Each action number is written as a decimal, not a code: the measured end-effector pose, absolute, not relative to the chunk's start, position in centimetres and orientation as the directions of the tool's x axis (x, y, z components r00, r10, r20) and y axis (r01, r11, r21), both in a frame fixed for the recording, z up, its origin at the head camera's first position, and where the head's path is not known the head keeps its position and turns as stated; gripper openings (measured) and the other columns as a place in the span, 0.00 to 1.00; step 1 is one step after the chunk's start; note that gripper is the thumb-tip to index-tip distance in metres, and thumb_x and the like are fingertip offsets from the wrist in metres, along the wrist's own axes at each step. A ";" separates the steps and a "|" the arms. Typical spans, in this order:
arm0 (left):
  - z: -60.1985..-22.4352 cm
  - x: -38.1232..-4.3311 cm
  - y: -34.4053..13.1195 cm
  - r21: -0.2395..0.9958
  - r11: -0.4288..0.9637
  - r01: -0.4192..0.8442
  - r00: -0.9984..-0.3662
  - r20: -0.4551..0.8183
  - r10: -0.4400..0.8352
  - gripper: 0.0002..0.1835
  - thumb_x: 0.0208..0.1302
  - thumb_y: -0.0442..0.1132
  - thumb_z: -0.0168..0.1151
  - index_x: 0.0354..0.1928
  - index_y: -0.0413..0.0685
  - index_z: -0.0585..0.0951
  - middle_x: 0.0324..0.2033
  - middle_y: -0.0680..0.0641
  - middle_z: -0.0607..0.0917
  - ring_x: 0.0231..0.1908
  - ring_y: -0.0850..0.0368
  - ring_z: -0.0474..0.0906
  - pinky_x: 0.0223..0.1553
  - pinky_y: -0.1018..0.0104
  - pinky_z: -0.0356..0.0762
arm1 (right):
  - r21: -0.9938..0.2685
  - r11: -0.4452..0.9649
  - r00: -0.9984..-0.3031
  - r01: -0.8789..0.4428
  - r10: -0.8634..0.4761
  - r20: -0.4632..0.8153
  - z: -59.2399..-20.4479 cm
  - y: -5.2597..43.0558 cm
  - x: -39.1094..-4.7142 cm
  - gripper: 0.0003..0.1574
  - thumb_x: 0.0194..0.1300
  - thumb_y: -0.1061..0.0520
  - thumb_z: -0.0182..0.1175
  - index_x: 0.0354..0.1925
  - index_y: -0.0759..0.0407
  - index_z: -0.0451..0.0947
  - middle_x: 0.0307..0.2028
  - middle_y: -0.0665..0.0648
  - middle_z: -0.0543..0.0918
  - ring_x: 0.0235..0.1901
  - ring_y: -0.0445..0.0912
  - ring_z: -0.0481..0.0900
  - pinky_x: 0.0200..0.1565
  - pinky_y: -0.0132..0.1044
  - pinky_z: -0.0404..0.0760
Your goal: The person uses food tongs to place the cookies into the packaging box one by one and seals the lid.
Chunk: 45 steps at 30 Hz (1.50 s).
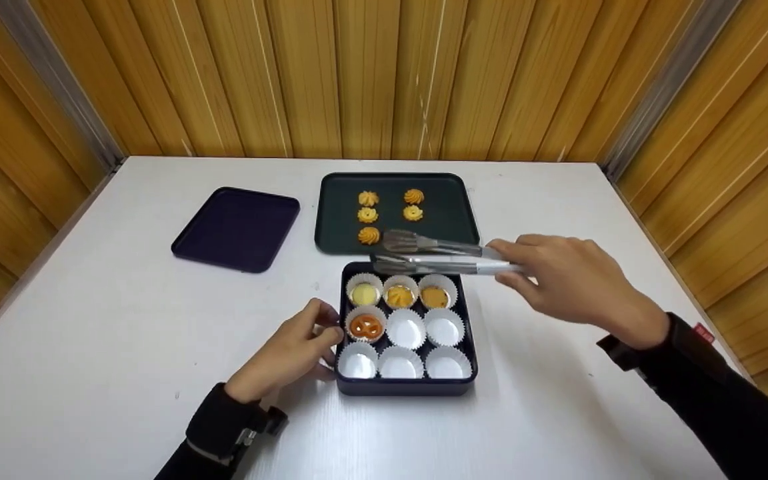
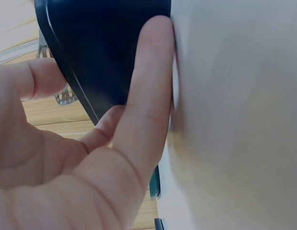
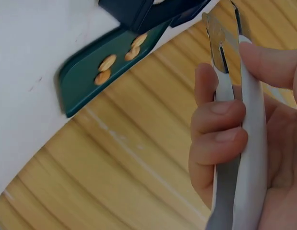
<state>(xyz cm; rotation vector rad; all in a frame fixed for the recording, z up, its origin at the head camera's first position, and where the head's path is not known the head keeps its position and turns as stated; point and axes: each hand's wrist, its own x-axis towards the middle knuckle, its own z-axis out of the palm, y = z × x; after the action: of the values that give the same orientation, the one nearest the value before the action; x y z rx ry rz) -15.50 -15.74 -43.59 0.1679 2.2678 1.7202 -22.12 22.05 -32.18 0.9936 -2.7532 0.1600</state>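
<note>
While the left hand (image 1: 299, 343) steadied the dark box (image 1: 405, 387), its fingers laid along the wall rather than wrapped round it, the right hand (image 1: 564, 280) gripped a pair of tongs (image 1: 454, 268) by the white handles. From where I stood, the tips were parted with nothing visible between them, near the gap separating the box from the green tray (image 1: 451, 200). Five piped cookies (image 1: 369, 235) sat on that tray in two columns, the closest just beside the upper tip. Of the nine paper cups (image 1: 405, 330) in the box, the far row and the middle row's left cup were filled, that one with a pretzel (image 1: 366, 327); five stood bare. To my mind, the tips needed closing gently, low on a cookie's sides, since the ridges looked crumbly. Lifting clear of the tray's rim seemed wise, as did light pressure from the left hand, lest the box slide on the counter (image 1: 124, 333).
</note>
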 end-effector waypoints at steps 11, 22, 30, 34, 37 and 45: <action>-43.6 -15.5 -16.1 0.955 0.279 -0.096 -0.953 -0.169 0.251 0.16 0.77 0.39 0.56 0.59 0.38 0.70 0.54 0.36 0.80 0.34 0.50 0.83 0.34 0.52 0.93 | -0.080 0.904 -0.905 -0.420 -0.410 0.116 -35.1 22.4 -29.7 0.09 0.75 0.49 0.61 0.44 0.52 0.81 0.28 0.56 0.77 0.29 0.53 0.75 0.25 0.50 0.75; -43.8 -15.5 -16.0 0.952 0.293 -0.083 -0.956 -0.159 0.246 0.16 0.76 0.40 0.57 0.59 0.39 0.71 0.54 0.37 0.80 0.34 0.51 0.84 0.33 0.53 0.93 | -0.069 0.929 -0.930 -0.363 -0.357 0.085 -36.8 20.7 -31.8 0.15 0.74 0.49 0.60 0.48 0.59 0.82 0.37 0.65 0.84 0.35 0.62 0.82 0.32 0.63 0.82; -43.7 -15.5 -16.0 0.952 0.297 -0.072 -0.955 -0.152 0.256 0.16 0.77 0.40 0.57 0.59 0.39 0.70 0.54 0.37 0.80 0.34 0.50 0.84 0.33 0.53 0.93 | -0.040 0.923 -0.916 -0.383 -0.374 0.144 -37.8 19.7 -32.0 0.14 0.74 0.52 0.60 0.47 0.63 0.81 0.35 0.69 0.84 0.33 0.64 0.83 0.29 0.63 0.84; -43.6 -15.5 -16.0 0.952 0.297 -0.070 -0.955 -0.150 0.255 0.16 0.77 0.40 0.57 0.59 0.39 0.70 0.54 0.37 0.80 0.34 0.50 0.84 0.33 0.53 0.93 | -0.019 0.921 -0.911 -0.390 -0.383 0.154 -37.7 19.5 -32.0 0.14 0.74 0.53 0.59 0.45 0.63 0.81 0.34 0.69 0.83 0.32 0.64 0.83 0.28 0.64 0.84; -43.6 -15.5 -16.0 0.952 0.296 -0.073 -0.956 -0.152 0.251 0.17 0.77 0.40 0.57 0.59 0.39 0.70 0.54 0.37 0.80 0.34 0.50 0.84 0.33 0.52 0.93 | 0.005 0.913 -0.902 -0.407 -0.403 0.158 -37.3 19.2 -32.1 0.13 0.74 0.53 0.59 0.41 0.63 0.80 0.33 0.69 0.84 0.33 0.64 0.84 0.28 0.64 0.85; -43.6 -15.6 -15.8 0.952 0.295 -0.075 -0.953 -0.156 0.261 0.17 0.76 0.40 0.56 0.59 0.38 0.70 0.53 0.37 0.80 0.34 0.51 0.84 0.33 0.52 0.93 | 0.051 0.898 -0.892 -0.437 -0.440 0.107 -35.6 19.6 -32.2 0.12 0.74 0.53 0.62 0.40 0.62 0.82 0.33 0.66 0.85 0.35 0.64 0.85 0.30 0.63 0.86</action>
<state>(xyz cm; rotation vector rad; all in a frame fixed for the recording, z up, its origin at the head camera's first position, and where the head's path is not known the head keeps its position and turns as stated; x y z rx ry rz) -15.55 -15.81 -43.62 0.1698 2.2855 1.7043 -32.15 19.62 -35.56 0.6830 -2.9475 -0.0394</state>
